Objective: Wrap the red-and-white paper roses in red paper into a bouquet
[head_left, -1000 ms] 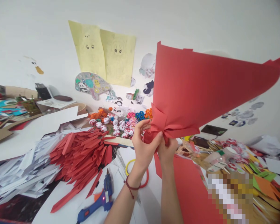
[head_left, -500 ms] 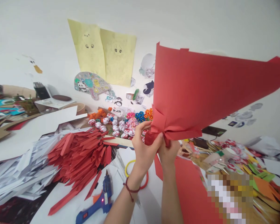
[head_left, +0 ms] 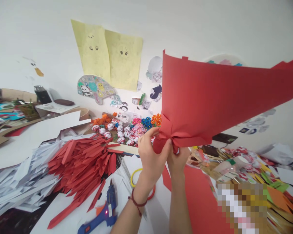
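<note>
A large red paper bouquet wrap (head_left: 205,97) rises above both hands, wide at the top and gathered at a pleated waist. My left hand (head_left: 150,154) is closed on its gathered lower end, thumb pressed at the pinch and fingers behind. Close beside it, my right hand (head_left: 179,159) grips the same gathered end from behind and below; most of its fingers are hidden. A small white bit shows at the bottom of the gather. Whatever the wrap may contain is hidden from here.
A blue glue gun (head_left: 107,211) with a lit red light lies front left. Red paper strips (head_left: 85,165) and white strips (head_left: 26,182) are heaped at left. Paper flowers (head_left: 127,131) stand along the wall. Scissors with a yellow-and-red handle (head_left: 134,177) and red paper (head_left: 200,198) lie below my hands.
The red wrap's top edge has tipped slightly lower, uncovering more of the wall decoration behind it. Both hands keep their hold on the gathered end.
</note>
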Motion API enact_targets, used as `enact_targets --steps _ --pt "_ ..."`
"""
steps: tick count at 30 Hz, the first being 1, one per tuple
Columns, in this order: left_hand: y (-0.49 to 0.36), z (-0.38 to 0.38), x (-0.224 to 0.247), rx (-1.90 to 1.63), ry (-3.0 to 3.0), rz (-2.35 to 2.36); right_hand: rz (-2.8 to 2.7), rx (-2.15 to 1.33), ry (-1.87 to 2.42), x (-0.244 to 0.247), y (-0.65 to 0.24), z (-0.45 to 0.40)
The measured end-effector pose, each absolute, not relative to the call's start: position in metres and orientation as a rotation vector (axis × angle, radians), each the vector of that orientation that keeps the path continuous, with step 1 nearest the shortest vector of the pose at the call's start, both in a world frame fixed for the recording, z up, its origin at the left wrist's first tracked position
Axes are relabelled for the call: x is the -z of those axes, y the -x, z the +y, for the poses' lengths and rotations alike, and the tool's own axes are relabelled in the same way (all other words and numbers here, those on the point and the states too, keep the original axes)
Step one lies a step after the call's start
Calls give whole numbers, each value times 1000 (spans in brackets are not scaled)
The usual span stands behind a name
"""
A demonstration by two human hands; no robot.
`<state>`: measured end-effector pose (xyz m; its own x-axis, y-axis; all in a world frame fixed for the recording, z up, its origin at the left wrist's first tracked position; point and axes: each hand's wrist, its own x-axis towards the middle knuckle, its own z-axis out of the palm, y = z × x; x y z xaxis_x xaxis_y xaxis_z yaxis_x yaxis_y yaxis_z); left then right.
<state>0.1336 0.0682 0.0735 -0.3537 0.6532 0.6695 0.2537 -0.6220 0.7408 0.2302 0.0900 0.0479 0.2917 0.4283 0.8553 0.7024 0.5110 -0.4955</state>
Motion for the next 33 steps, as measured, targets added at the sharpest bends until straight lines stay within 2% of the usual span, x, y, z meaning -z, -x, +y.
enact_targets --steps 33 --pt "-117 80 -72 -2006 -1552 1037 -1366 382 1076 -47 -221 96"
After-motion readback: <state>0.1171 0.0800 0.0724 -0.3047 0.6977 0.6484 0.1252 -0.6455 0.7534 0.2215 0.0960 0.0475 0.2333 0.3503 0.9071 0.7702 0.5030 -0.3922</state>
